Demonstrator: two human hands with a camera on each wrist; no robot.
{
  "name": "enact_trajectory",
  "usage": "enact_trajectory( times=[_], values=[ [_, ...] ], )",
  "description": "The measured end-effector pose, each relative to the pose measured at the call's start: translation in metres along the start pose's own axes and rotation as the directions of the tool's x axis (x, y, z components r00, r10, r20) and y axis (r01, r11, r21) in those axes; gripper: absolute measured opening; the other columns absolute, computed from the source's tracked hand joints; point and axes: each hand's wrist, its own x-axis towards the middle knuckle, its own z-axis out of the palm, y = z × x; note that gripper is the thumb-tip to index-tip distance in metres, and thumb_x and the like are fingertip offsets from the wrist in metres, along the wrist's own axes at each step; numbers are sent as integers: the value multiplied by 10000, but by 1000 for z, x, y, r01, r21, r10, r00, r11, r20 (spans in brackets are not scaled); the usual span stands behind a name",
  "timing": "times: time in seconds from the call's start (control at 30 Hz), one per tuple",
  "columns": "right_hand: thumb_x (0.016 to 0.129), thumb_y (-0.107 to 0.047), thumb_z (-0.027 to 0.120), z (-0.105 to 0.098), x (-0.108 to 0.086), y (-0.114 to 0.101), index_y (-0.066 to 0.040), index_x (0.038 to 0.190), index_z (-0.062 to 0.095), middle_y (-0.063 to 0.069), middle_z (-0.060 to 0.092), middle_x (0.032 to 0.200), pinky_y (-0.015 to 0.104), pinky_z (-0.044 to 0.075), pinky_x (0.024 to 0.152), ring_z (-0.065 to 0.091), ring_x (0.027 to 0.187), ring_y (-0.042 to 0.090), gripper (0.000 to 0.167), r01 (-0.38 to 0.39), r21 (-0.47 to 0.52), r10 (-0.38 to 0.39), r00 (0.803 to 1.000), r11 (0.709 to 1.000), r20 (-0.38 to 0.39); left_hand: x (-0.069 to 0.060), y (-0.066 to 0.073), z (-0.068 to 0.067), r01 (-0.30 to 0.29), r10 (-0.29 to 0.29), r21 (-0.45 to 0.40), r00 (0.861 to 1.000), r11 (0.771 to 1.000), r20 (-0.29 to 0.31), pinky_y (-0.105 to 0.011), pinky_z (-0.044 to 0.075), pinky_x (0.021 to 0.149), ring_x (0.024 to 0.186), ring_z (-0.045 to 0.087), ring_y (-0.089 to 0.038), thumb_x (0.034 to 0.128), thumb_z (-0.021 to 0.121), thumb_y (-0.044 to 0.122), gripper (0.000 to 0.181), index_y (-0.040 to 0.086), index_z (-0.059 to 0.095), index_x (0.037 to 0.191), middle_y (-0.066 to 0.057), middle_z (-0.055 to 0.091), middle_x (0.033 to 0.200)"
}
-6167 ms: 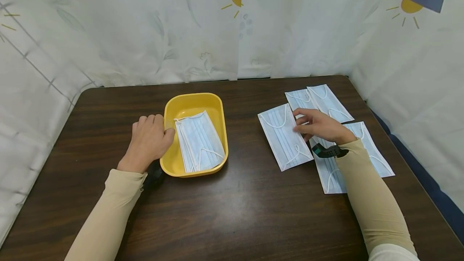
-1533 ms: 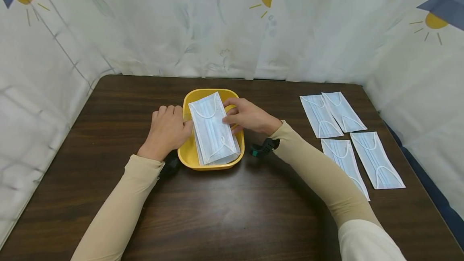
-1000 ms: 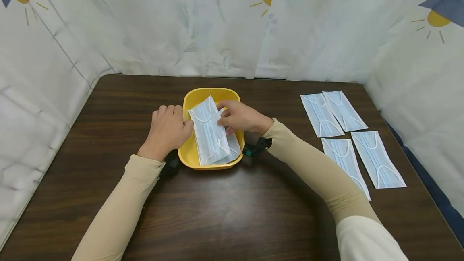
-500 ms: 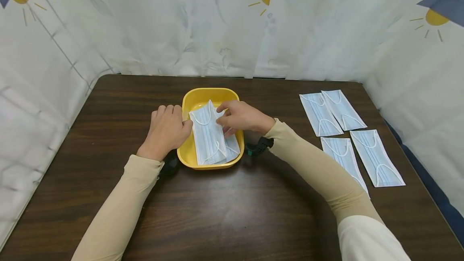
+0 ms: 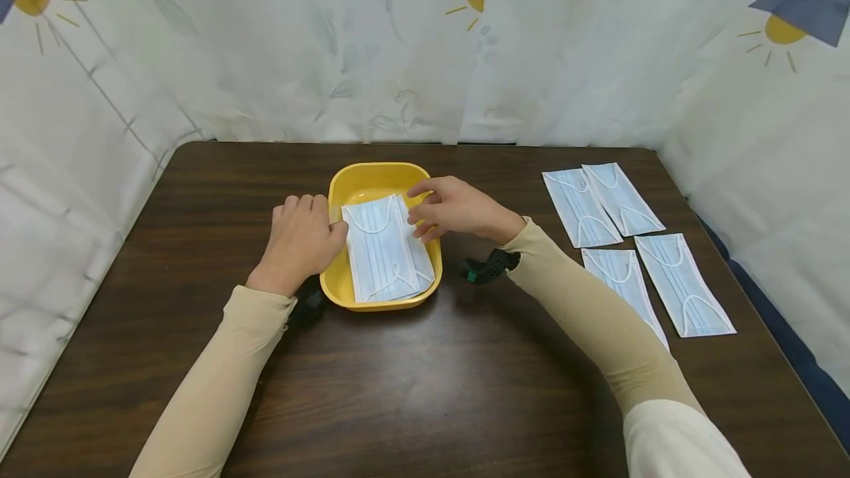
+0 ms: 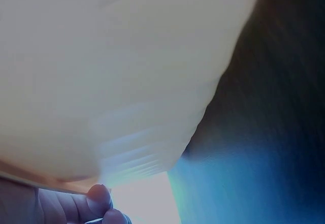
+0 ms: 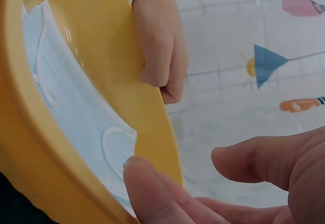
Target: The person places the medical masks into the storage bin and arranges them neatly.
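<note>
Several blue masks (image 5: pixel 381 249) lie in a pile inside the yellow tray (image 5: pixel 434 293). My left hand (image 5: pixel 297 243) grips the tray's left rim; in the left wrist view its fingertips (image 6: pixel 106 206) show at the rim, beside the tray's outer wall (image 6: pixel 127 82). Over the tray's right edge is my right hand (image 5: pixel 461 209), thumb and fingers apart and holding nothing. In the right wrist view a gap separates the thumb and fingers of the right hand (image 7: pixel 244 188), near a mask (image 7: pixel 81 107) in the tray.
On the right side of the dark table (image 5: pixel 412 404), two masks (image 5: pixel 578 209) (image 5: pixel 624 201) overlap at the back, and two more (image 5: pixel 620 279) (image 5: pixel 684 286) lie in front of them. White printed cloth (image 5: pixel 265 57) hangs behind the table and along both sides.
The right hand has let go of a mask, which now lies flat on the pile in the tray, and has drawn slightly to the right. The left hand keeps its grip on the rim.
</note>
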Motion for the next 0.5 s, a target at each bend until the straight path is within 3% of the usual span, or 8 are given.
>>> enact_trajectory(
  times=[0.2, 0.5],
  values=[
    [998, -181, 600, -8, -8, 9, -2, 1467, 479, 210, 715, 1177, 379, 632, 867, 774, 987, 297, 517, 68, 44, -67, 997, 997, -26, 0, 0, 0, -4, 4, 1, 1000, 1000, -4, -502, 357, 795, 867, 428, -387, 980, 423, 252, 326, -48, 539, 929, -196, 522, 851],
    [988, -200, 626, -18, -23, 18, -7, 1440, 518, 251, 717, 1203, 447, 606, 945, 755, 1012, 278, 504, 112, 74, -107, 991, 991, -80, 0, 1, -1, 0, 0, 4, 1000, 1000, 10, -506, 356, 797, 876, 424, -389, 983, 428, 258, 340, -61, 543, 960, -202, 525, 862]
  ],
)
